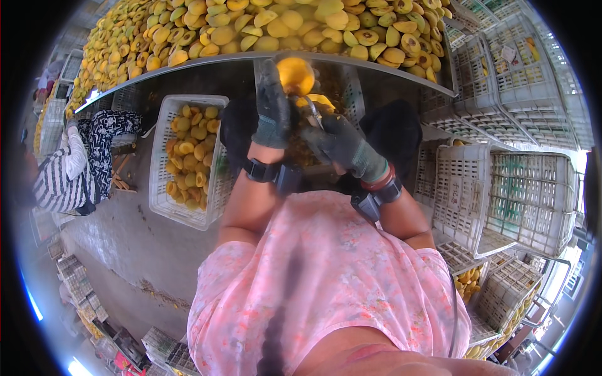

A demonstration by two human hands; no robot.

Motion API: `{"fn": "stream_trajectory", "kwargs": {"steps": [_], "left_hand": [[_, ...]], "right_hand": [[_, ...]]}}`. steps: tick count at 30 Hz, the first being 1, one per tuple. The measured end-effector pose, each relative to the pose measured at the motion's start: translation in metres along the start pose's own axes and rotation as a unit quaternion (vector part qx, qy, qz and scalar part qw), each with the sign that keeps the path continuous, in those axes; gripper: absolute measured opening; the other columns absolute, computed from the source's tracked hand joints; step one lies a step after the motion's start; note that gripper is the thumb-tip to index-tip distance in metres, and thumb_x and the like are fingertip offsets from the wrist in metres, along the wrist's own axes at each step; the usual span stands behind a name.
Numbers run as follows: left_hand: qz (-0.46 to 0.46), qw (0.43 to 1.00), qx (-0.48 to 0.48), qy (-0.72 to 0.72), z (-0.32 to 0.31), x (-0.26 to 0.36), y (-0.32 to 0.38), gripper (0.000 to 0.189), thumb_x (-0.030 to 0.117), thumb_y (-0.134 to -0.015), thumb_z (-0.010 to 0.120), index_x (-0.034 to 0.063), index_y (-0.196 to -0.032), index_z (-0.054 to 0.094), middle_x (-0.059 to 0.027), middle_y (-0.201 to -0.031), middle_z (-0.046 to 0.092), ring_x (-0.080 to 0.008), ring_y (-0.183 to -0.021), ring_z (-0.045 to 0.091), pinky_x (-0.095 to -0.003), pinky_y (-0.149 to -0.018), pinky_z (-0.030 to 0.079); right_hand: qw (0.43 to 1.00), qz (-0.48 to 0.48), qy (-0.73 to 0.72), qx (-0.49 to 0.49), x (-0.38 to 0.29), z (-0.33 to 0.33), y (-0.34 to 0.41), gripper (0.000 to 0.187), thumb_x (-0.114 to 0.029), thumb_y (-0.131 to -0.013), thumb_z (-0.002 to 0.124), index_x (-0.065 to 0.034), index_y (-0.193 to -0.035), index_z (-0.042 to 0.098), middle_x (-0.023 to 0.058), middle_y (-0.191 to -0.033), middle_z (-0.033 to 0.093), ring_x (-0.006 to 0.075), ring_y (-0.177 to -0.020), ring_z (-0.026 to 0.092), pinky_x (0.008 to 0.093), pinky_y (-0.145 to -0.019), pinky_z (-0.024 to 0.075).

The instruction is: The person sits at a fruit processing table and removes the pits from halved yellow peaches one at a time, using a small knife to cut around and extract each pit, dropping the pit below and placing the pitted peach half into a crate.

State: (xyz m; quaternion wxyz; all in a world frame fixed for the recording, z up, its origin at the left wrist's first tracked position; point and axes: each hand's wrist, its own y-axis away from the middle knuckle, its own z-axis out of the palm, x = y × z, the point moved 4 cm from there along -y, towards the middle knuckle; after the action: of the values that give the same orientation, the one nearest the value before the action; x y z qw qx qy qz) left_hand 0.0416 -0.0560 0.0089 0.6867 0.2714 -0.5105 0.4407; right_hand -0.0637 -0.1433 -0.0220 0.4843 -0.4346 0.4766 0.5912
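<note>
My left hand (pixel 273 103), in a dark work glove, holds a yellow peach half (pixel 296 76) upright near the metal table's front edge. In my gloved right hand (pixel 345 143) is a small metal hand tool (pixel 314 112), its working end just below the fruit. Another bright yellow piece of fruit (pixel 320 101) shows beside the tool; whether a hand supports it I cannot tell. Beneath my hands, between my knees, stands a crate (pixel 353 91) with wet-looking scraps inside, partly hidden by the gloves. Halved fruit (pixel 282 23) lies heaped on the metal table (pixel 211 60) before me.
A white plastic crate (pixel 157 155) of peach halves stands on the floor to my left. Stacked crates (pixel 463 188) rise close on my right. Farther left, a person in a striped top (pixel 66 174) sits at the table beside a wooden stool (pixel 122 174).
</note>
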Motion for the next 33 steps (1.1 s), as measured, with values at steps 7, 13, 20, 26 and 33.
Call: {"fn": "stream_trajectory", "kwargs": {"steps": [7,13,20,26,33], "left_hand": [[0.331,0.786,0.021,-0.522,-0.024,0.005,0.003,0.057,0.008,-0.084,0.059,-0.0015,-0.133,0.033,-0.0256,-0.122,0.049,-0.0381,-0.103,0.054,-0.0401,-0.089,0.045],[0.263,0.904,0.017,-0.337,0.013,0.038,0.028,0.039,0.024,-0.094,0.046,0.0007,-0.125,0.044,-0.0184,-0.119,0.051,-0.0271,-0.104,0.053,-0.0343,-0.090,0.044],[0.113,0.972,0.089,-0.183,0.010,0.013,0.019,0.039,0.031,-0.098,0.037,0.0009,-0.119,0.049,-0.0125,-0.114,0.052,-0.0205,-0.100,0.053,-0.0313,-0.086,0.044],[0.181,0.968,0.032,-0.173,0.017,0.006,0.008,0.037,0.030,-0.097,0.038,0.0012,-0.117,0.050,-0.0122,-0.108,0.055,-0.0209,-0.099,0.053,-0.0312,-0.086,0.044],[0.113,0.987,-0.035,-0.112,0.028,0.023,0.014,0.040,0.033,-0.098,0.038,0.0008,-0.118,0.050,-0.0136,-0.112,0.055,-0.0224,-0.100,0.053,-0.0311,-0.087,0.043]], "right_hand": [[0.863,-0.327,0.356,0.146,-0.018,0.006,0.014,0.022,-0.014,-0.085,0.059,-0.0021,-0.103,0.056,0.0069,-0.070,0.057,0.0139,-0.059,0.054,0.0278,-0.055,0.0431],[0.762,-0.390,0.477,0.199,-0.042,0.015,0.012,0.030,-0.011,-0.084,0.058,-0.0016,-0.112,0.054,0.0173,-0.092,0.060,0.0302,-0.081,0.061,0.0357,-0.068,0.0467],[0.930,-0.051,0.256,0.258,-0.013,0.006,-0.010,0.030,-0.005,-0.083,0.058,0.0019,-0.112,0.054,0.0177,-0.085,0.061,0.0337,-0.079,0.062,0.0383,-0.066,0.0464],[0.890,-0.181,0.346,0.236,-0.021,0.005,-0.016,0.024,-0.006,-0.085,0.057,0.0015,-0.108,0.055,0.0129,-0.079,0.061,0.0238,-0.072,0.060,0.0319,-0.063,0.0458],[0.906,-0.239,0.349,0.031,-0.021,-0.013,-0.012,0.018,-0.011,-0.086,0.057,-0.0029,-0.102,0.057,0.0023,-0.073,0.057,0.0097,-0.063,0.053,0.0238,-0.056,0.0425]]}}
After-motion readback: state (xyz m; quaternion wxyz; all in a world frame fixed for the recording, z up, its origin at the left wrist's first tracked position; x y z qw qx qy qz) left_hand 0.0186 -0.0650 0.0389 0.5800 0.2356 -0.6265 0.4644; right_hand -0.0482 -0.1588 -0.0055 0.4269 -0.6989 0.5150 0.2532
